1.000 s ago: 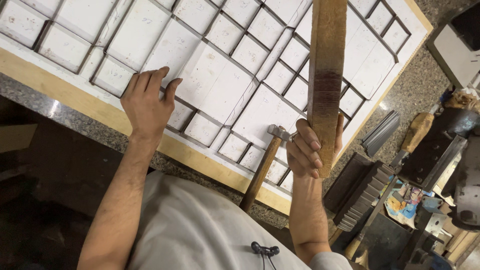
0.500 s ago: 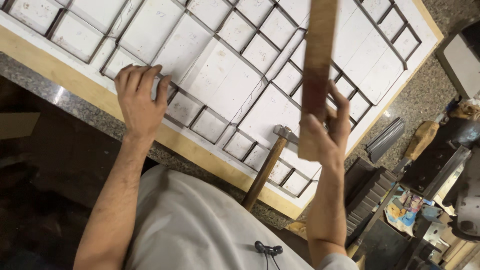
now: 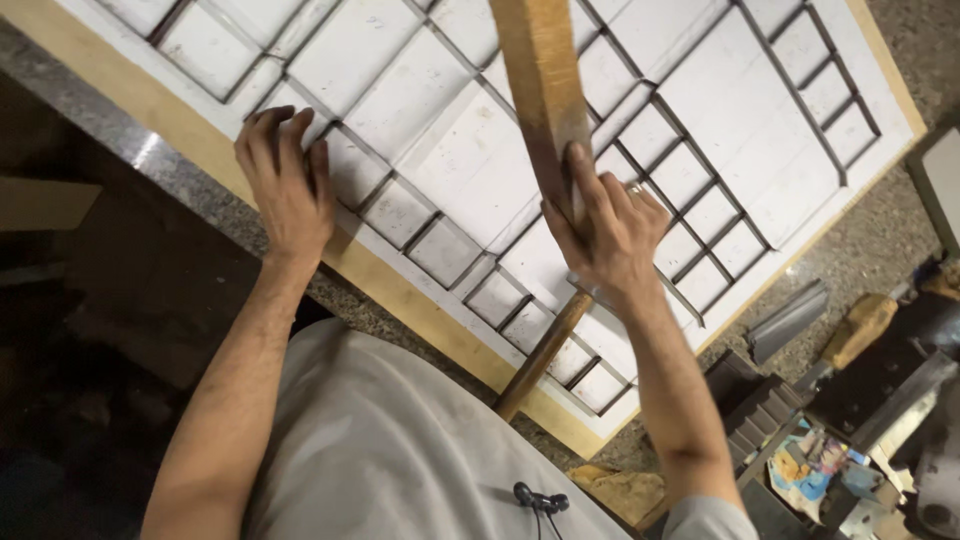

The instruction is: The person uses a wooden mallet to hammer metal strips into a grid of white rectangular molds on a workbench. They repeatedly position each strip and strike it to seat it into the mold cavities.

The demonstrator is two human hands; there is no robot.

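Right hand (image 3: 610,235) wrapped lower end of wooden bar (image 3: 540,90), fingers curled tight; bar's long axis ran up and away from grip, over panel middle toward far edge. Left hand (image 3: 285,180) lay flat, fingers together, pressing white leaded panel (image 3: 460,170) near its near edge, holding nothing. Hammer handle (image 3: 545,350) lay below right hand, crossing near edge. Right hand nearer bar.

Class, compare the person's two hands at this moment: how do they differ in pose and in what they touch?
The left hand lies flat, fingers pressing the white panel; the right hand wraps the wooden batten. The left holds nothing; the right grips. Both are bare, over the panel.
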